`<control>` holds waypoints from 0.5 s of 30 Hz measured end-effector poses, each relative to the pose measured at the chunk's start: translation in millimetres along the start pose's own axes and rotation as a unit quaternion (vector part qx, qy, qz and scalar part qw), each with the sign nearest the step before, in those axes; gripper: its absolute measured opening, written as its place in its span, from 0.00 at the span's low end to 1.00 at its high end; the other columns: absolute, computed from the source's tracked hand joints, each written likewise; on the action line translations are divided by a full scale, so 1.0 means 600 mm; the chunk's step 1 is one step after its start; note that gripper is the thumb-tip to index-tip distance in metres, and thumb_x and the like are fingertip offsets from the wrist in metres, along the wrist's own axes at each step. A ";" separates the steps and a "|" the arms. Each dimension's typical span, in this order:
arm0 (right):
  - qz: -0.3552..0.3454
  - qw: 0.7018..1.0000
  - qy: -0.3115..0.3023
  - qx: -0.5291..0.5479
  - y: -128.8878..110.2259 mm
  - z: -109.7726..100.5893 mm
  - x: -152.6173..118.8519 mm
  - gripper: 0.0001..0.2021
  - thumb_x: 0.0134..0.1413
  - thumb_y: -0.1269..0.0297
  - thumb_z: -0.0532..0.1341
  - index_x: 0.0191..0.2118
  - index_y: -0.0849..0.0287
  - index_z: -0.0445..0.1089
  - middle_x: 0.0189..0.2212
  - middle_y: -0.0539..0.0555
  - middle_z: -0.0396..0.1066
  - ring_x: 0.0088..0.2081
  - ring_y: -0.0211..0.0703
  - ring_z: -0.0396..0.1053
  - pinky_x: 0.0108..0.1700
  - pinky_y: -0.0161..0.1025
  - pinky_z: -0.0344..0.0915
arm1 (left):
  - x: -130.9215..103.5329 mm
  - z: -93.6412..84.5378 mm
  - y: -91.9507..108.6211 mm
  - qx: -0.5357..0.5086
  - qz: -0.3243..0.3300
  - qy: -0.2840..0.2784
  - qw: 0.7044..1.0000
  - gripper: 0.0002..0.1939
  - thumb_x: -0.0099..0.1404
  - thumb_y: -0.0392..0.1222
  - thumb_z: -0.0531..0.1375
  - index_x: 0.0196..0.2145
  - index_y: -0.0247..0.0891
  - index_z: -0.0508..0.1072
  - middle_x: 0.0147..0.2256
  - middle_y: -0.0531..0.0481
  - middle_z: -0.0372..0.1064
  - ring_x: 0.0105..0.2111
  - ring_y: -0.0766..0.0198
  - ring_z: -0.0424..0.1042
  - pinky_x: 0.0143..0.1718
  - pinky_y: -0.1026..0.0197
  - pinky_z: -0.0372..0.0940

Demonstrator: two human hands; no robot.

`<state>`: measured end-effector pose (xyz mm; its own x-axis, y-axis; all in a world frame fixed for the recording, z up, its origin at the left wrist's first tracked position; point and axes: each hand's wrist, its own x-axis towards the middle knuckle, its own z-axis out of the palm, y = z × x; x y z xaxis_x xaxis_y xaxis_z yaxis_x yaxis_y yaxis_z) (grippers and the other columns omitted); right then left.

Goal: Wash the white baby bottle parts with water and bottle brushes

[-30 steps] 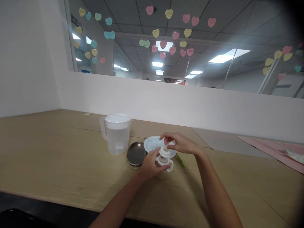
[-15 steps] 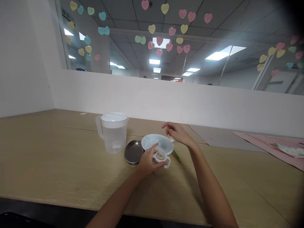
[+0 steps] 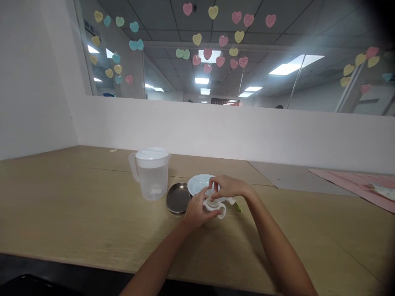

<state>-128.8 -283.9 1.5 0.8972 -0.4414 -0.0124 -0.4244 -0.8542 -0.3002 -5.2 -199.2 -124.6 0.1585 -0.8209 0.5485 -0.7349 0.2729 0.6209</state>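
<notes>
My left hand (image 3: 197, 211) is wrapped round a small white cup with loop handles (image 3: 220, 210); its round, pale top faces up and most of its body is hidden. Over that top, my right hand (image 3: 228, 187) curls down with its fingertips pinched together at the opening. What the fingertips hold, if anything, cannot be made out. A small white piece (image 3: 231, 200) shows below the right palm. Behind both hands lies a pale blue-white bowl (image 3: 196, 183), partly covered by them. A green strip-like item (image 3: 237, 207) sticks out to its right.
A clear lidded pitcher (image 3: 153, 181) stands left of the bowl. Beside it is a round, shallow metal tray (image 3: 177, 199). On the right, a pink cloth (image 3: 342, 181) lies on the table (image 3: 92, 213) with a white packet (image 3: 382, 191). A wall and window rise behind.
My right hand has come down and slightly left, from above the bowl to the cup's top, its fingers now pinched there. My left hand keeps its hold on the cup. The view has shifted slightly.
</notes>
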 end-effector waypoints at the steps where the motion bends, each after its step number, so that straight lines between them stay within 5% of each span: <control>1: -0.007 0.999 0.030 0.008 0.002 -0.007 -0.005 0.17 0.39 0.57 0.62 0.37 0.58 0.66 0.31 0.51 0.68 0.29 0.38 0.64 0.28 0.32 0.57 | 0.000 -0.001 0.002 -0.006 -0.004 -0.003 1.000 0.39 0.48 0.57 0.59 0.54 0.39 0.53 0.45 0.45 0.65 0.45 0.56 0.64 0.47 0.55 0.57; 7: 0.052 0.962 0.266 0.039 0.031 -0.041 -0.032 0.20 0.44 0.53 0.58 0.43 0.57 0.68 0.36 0.53 0.68 0.33 0.39 0.64 0.36 0.35 0.59 | 0.000 -0.006 0.010 -0.004 -0.020 -0.010 1.000 0.43 0.48 0.56 0.60 0.57 0.37 0.49 0.40 0.45 0.67 0.44 0.56 0.64 0.48 0.54 0.55; 15: 0.141 0.953 0.262 -0.058 0.093 0.003 0.040 0.18 0.41 0.61 0.62 0.42 0.62 0.68 0.38 0.57 0.68 0.40 0.44 0.65 0.41 0.38 0.58 | -0.002 -0.007 0.009 -0.006 -0.015 -0.013 1.000 0.42 0.48 0.58 0.59 0.56 0.38 0.50 0.44 0.43 0.65 0.45 0.56 0.64 0.48 0.54 0.57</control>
<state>-130.7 -341.5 -17.4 0.5739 -0.7088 0.4102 -0.6774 -0.6923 -0.2486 -6.6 -194.6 -119.4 0.1638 -0.8416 0.5147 -0.7214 0.2537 0.6444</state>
